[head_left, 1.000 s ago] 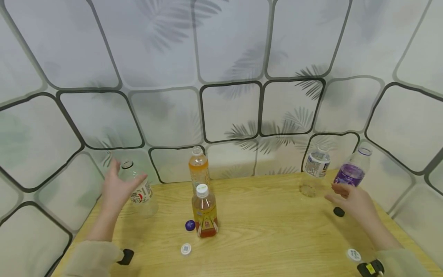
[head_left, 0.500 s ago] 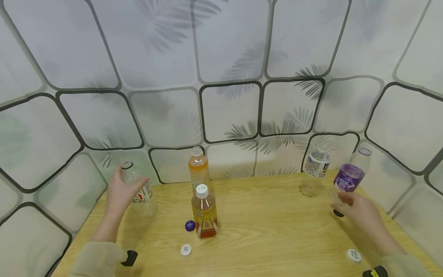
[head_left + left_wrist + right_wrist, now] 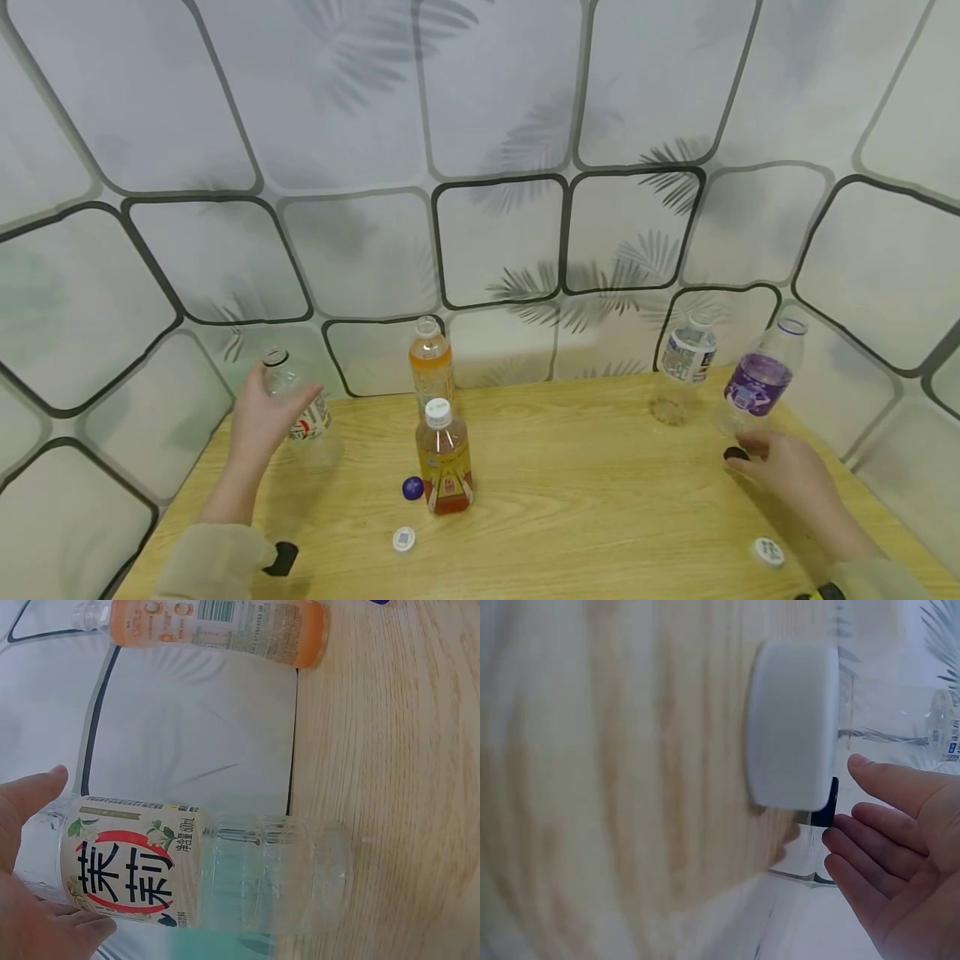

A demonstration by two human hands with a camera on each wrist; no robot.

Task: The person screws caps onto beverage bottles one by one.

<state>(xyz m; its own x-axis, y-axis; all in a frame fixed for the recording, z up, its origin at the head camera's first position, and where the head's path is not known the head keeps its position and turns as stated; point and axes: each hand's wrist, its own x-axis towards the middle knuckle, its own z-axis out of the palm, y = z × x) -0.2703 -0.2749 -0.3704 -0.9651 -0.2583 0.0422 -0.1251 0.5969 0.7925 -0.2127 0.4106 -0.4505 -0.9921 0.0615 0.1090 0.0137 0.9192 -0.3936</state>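
Observation:
My left hand [image 3: 262, 412] grips the upper part of a clear, uncapped plastic bottle [image 3: 277, 874] with a cream label, thumb on one side and fingers on the other. That bottle stands upright on the wooden table [image 3: 570, 500] at the left. At the right, my right hand [image 3: 791, 475] reaches down to a black bottle cap [image 3: 736, 453] lying on the table. In the right wrist view the fingertips are right at the black cap [image 3: 825, 804], while the thumb stands apart from it. Just behind the cap is an uncapped bottle with a purple label [image 3: 757, 383].
Another clear uncapped bottle [image 3: 684, 362] stands left of the purple-labelled one. Mid-table are an uncapped orange-topped bottle [image 3: 431, 358] and a white-capped tea bottle [image 3: 445, 467]. Loose caps lie about: a blue cap [image 3: 412, 488], a white cap [image 3: 403, 539] and another white cap [image 3: 768, 552].
My left hand has moved right and closed round the cream-labelled bottle's upper part. My right hand has come down from beside the purple-labelled bottle to the black cap.

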